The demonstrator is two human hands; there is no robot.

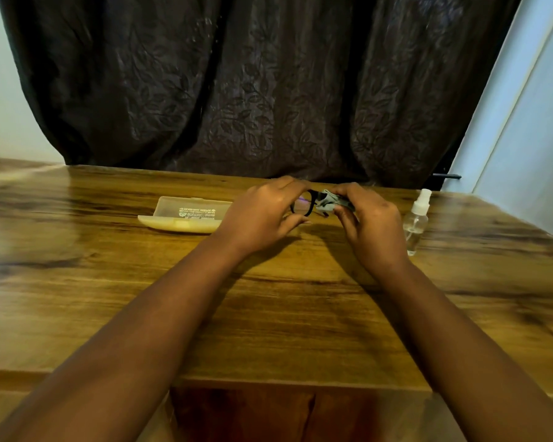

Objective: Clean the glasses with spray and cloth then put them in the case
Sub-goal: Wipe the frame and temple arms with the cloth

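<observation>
Nearest to us is the bare front edge of the wooden surface [268,374], with our two forearms reaching out over it toward the glasses [302,205], which we take as our landmark. We hold them lifted just above the wood, near the far edge. Our left hand [262,212] is closed around the left side of the black frame, with one lens showing between thumb and fingers. Our right hand [369,223] is pinched shut on the folded cloth [329,200], pressing it against the other lens (that lens itself is hidden under the cloth and fingers, so we cannot tell how clean it is).

Left of the glasses, resting on the wood, lies the case [186,215], pale and translucent, its lid open and nothing visible inside. Right of the glasses, beyond our right hand, stands the spray bottle [416,218], upright and apart from both hands. Behind the glasses hangs a dark curtain [253,90].

We judge ourselves to be in the middle of the job: the bottle set aside suggests that spraying is finished, and wiping is the step in hand. What seems left is to wipe the lens on the left-hand side if it needs it, put down the cloth, fold the arms, lay the glasses in the open case and close the lid.
</observation>
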